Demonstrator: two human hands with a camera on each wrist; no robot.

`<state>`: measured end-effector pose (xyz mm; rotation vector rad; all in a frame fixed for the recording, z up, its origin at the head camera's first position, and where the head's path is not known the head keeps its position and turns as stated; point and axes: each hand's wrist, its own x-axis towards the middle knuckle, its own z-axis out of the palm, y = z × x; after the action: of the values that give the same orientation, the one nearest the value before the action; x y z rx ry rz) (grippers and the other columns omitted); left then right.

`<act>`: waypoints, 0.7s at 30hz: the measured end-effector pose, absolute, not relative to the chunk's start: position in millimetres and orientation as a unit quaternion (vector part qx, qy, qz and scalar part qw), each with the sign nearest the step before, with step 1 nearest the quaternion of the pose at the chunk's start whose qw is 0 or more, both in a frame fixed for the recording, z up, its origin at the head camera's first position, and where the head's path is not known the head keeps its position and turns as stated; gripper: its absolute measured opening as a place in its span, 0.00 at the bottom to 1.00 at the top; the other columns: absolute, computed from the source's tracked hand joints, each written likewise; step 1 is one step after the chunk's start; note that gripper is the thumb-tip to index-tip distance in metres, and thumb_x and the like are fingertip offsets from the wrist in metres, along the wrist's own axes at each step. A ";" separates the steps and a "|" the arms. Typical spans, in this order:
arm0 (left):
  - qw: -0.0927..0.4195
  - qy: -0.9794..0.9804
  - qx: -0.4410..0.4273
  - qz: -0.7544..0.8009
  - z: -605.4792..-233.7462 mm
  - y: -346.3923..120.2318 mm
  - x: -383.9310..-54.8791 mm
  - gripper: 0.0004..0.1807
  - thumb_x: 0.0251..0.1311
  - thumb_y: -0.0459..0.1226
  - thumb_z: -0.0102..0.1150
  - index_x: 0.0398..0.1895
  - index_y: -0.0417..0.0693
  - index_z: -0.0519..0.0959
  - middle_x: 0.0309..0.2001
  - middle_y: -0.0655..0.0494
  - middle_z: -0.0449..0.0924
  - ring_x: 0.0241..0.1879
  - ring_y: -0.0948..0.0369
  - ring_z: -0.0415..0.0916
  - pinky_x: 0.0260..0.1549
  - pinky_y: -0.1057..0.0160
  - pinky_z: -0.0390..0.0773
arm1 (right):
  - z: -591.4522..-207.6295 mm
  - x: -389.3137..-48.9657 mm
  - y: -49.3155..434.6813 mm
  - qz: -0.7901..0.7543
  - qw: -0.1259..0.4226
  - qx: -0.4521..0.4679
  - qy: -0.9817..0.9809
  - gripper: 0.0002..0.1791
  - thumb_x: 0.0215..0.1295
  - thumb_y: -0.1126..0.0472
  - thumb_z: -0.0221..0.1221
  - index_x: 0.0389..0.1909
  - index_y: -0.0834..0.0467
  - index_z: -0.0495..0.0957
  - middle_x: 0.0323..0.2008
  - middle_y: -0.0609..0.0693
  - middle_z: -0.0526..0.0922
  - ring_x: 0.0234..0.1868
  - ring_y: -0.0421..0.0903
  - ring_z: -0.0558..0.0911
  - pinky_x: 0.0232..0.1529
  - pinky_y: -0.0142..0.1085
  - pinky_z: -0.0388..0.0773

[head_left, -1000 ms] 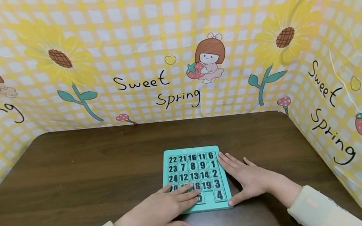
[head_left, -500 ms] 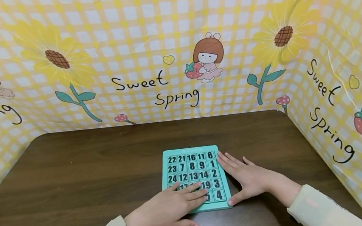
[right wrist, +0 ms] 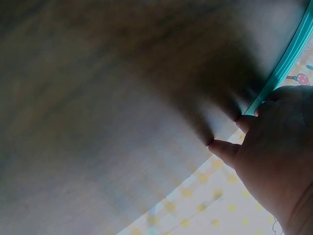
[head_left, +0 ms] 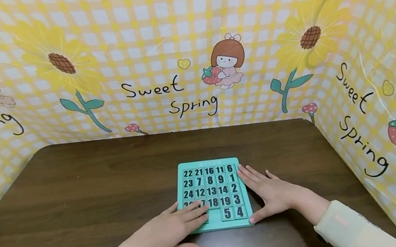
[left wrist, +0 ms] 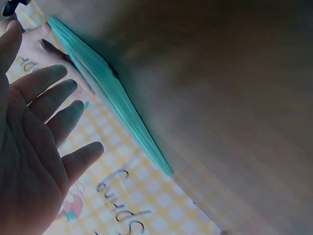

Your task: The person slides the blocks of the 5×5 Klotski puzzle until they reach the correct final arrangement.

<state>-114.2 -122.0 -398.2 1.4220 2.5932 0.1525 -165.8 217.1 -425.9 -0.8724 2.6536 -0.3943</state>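
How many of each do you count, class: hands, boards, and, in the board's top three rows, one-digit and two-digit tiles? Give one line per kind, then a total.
Left hand and right hand: 2
Board: 1
One-digit tiles, top three rows: 6
Two-digit tiles, top three rows: 9
Total: 18

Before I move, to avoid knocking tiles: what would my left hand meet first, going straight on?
Likely the 18 tile, just ahead of your left hand, though its height is unclear.
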 end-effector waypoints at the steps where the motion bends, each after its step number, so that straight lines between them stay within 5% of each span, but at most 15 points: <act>1: 0.092 0.874 0.474 0.058 -398.1 -125.0 -113.0 0.38 0.69 0.63 0.44 0.75 0.52 0.64 0.77 0.58 0.58 0.77 0.56 0.54 0.66 0.36 0.65 | -425.3 -166.0 217.0 -0.138 0.161 -0.305 0.929 0.71 0.48 0.22 0.62 0.80 0.56 0.37 0.81 0.51 0.34 0.81 0.56 0.40 0.69 0.72 0.46; 13: 0.040 0.860 0.504 0.065 -406.2 -135.5 -103.2 0.38 0.71 0.61 0.43 0.72 0.44 0.67 0.75 0.51 0.63 0.74 0.55 0.61 0.62 0.41 0.72 | -424.8 -165.8 216.2 -0.135 0.165 -0.305 0.928 0.71 0.48 0.22 0.61 0.80 0.56 0.37 0.81 0.51 0.33 0.81 0.56 0.39 0.69 0.72 0.46; 21: 0.057 0.857 0.510 0.055 -405.9 -129.2 -103.5 0.38 0.71 0.61 0.42 0.72 0.45 0.67 0.75 0.53 0.64 0.74 0.58 0.62 0.63 0.43 0.72 | -424.9 -165.9 216.4 -0.138 0.164 -0.305 0.928 0.71 0.48 0.22 0.62 0.80 0.56 0.36 0.81 0.52 0.33 0.81 0.57 0.40 0.69 0.73 0.46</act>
<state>-103.5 -129.2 -405.9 1.5454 2.5976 0.1680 -165.9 216.4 -424.9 -0.8704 2.6438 -0.3937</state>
